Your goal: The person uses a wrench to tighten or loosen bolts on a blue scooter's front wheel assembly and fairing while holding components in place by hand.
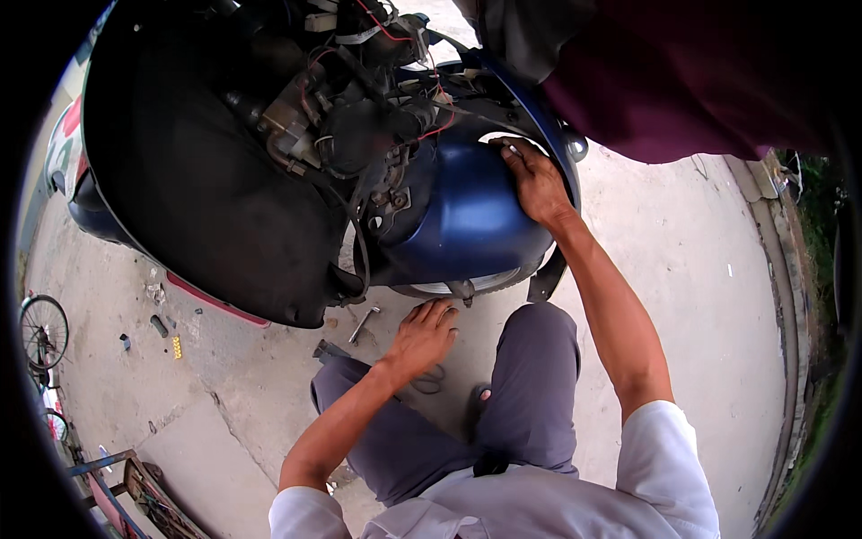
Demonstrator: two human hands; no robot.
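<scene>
Before a partly stripped vehicle, your right hand (536, 184) rests at the upper end of the blue fender (471, 207), which curves over the wheel (467, 285) in front of you. Its fingers bend near the edge, thumb set apart; whether they pinch anything small cannot be told. Your left hand (420, 341) hovers palm down below the wheel, fingers loosely together, the palm hidden. Good handling here likely means light, even pressure on the painted curve, fingertips kept off sharp rims, the red wires (440, 97) left slack, and your left hand ready to steady the lower edge.
</scene>
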